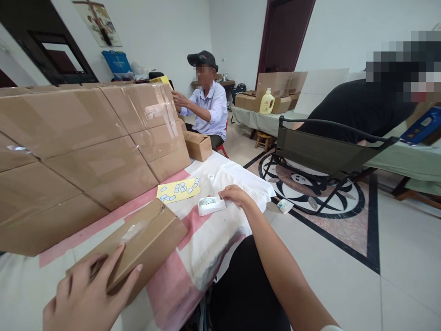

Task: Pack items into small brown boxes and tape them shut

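The largest thing near the hands was the table under a pink-and-white fabric cloth (174, 292), which spread beneath the left hand (87, 294) and reached past the right hand (235, 195). Beyond the left hand stood a wall of large, tape-sealed brown cardboard boxes (84, 154), stacked flush in rows, perhaps so that the table's near side stayed free for handling. A co-worker in a pale shirt (211, 108) sat farther off, past the right hand.

Directly under the left hand lay the smaller, long brown cardboard carton (153, 241), set aslant on the cloth. That hand was spread, its fingers over the top and its thumb against the near side, a hold that seemed meant to keep the carton from sliding. Between the carton and the stack's far end, ahead of the left hand, lay a flat yellow sheet bearing small white pieces (172, 190), probably put there to be within easy reach.

At the right hand's fingertips sat a low white plastic tape dispenser (212, 206). The right hand's fingers were drawn in at its right end; whether they pinched tape or the casing, one cannot tell. Smallest was a clear, shiny tape strip (133, 231) on the carton's top, just ahead of the left fingers, apparently closing the seam.
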Tool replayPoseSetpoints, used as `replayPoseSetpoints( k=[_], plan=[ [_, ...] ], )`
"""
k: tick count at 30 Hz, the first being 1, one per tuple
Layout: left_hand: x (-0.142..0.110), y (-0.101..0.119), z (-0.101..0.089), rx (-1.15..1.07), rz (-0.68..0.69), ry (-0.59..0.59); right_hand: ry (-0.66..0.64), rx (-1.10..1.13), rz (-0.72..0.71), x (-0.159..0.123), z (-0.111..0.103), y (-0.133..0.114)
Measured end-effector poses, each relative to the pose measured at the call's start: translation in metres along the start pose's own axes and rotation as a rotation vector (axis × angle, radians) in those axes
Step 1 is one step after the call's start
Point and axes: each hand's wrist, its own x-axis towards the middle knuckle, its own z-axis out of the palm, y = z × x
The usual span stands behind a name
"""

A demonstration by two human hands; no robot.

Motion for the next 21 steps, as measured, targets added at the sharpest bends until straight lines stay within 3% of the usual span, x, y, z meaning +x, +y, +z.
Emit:
replayPoseSetpoints(
  k=[3, 12, 21],
  plan=[
    [-0.001, 0.000, -0.001, 0.145, 0.079, 0.032, -0.032, 0.053, 0.000, -0.002, -0.004, -0.001],
    [0.000, 0.002, -0.008, 0.166, 0.101, 0.053, -0.045, 0.041, -0.095, -0.014, -0.012, -0.007],
    [-0.002, 0.006, -0.008, 0.086, 0.008, -0.014, -0.099, -0.089, 0.036, -0.019, -0.012, -0.012]
  ],
)
